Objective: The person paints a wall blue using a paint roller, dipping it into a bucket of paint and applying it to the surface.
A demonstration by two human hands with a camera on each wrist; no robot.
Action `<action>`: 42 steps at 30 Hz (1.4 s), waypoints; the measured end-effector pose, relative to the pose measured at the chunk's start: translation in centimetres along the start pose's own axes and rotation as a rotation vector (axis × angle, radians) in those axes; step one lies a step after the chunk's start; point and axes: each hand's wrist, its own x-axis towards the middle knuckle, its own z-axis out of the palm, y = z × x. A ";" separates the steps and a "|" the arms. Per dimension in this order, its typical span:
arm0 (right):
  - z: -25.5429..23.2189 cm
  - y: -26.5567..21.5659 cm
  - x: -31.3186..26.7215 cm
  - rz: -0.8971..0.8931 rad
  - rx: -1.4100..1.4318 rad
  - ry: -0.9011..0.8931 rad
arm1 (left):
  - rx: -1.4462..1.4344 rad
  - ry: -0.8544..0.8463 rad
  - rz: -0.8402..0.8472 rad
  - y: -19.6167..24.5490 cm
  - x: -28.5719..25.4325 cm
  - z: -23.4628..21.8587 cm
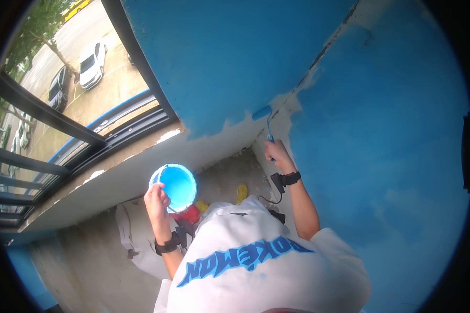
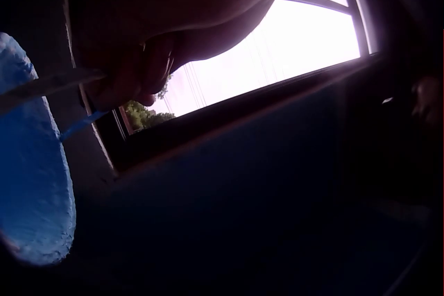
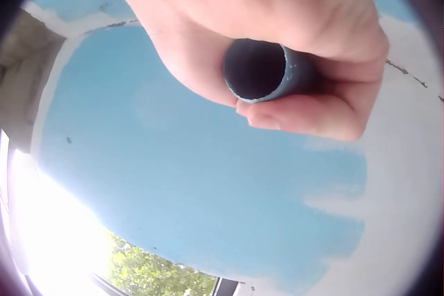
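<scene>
We cannot see the back of the bucket's (image 1: 195, 187) rim grip, since the left hand (image 1: 157, 202) covers it; the left wrist view cuts the bucket off at its left edge and sinks the fingers in shadow; the bucket half hides a red thing (image 1: 191, 213) we cannot identify; the right hand (image 3: 305, 32) hides most of the handle (image 3: 295, 72), and we lose the roller (image 1: 262, 112) from the right wrist view; glare whites out the window (image 2: 257, 60); the shirt (image 1: 256, 276) runs past the head view's bottom edge.
</scene>
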 end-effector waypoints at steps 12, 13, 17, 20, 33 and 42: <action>-4.3 -7.9 -7.7 0.085 0.111 -0.128 | 0.020 -0.052 -0.027 0.3 0.1 1.7; -4.7 -7.9 -7.9 0.034 0.061 -0.115 | 0.022 -0.053 -0.027 0.1 0.2 1.5; -6.9 -8.4 -8.7 -0.034 0.070 -0.103 | 0.005 -0.059 -0.022 -0.3 0.3 1.2; -8.2 -8.8 -8.9 -0.143 0.096 -0.139 | 0.008 -0.034 -0.042 -0.4 0.2 1.0; -11.7 -4.7 -0.8 -0.199 0.314 -0.385 | 0.025 0.026 -0.005 0.0 -0.6 0.8; -10.0 4.8 9.6 0.007 -0.161 0.103 | 0.024 0.026 0.030 0.0 -1.1 1.4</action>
